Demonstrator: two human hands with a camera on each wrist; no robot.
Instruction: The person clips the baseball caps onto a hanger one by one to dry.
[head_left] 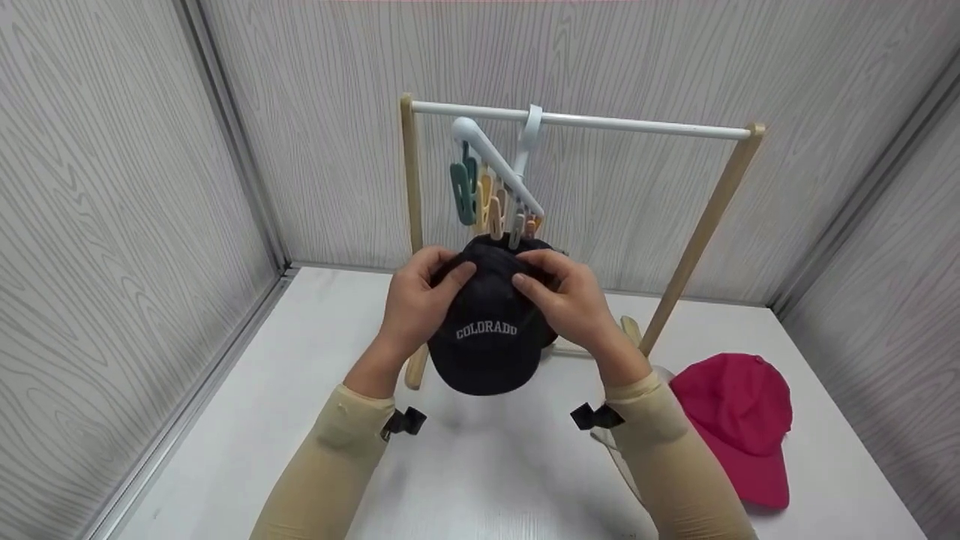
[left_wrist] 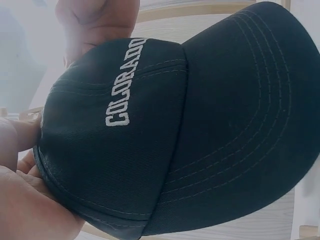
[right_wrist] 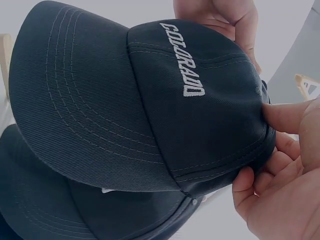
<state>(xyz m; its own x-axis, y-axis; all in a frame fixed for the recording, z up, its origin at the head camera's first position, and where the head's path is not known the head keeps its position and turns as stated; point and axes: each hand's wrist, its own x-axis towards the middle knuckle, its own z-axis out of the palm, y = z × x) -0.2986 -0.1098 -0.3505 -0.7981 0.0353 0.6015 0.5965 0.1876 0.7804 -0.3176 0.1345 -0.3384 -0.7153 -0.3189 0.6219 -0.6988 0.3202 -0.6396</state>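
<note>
A black baseball cap [head_left: 484, 367] with white "COLORADO" lettering hangs front-on between the hands, its brim pointing down. My left hand [head_left: 416, 300] pinches the crown's left side, thumb in front and fingers behind. On the opposite side my right hand [head_left: 574, 296] grips the crown the same way. Just above are several coloured clothespins, among them a green clothespin [head_left: 463, 193], on a white hanger [head_left: 495, 161]. A second dark cap [right_wrist: 45, 205] shows behind the first in the right wrist view. Whether any clothespin bites the held cap cannot be told.
The hanger hooks over a white rod [head_left: 645, 127] between wooden posts, including the right post [head_left: 701, 240]. A red cap [head_left: 739, 412] lies on the white table [head_left: 465, 480] at the right. Partly under my right forearm is a pale item, mostly hidden.
</note>
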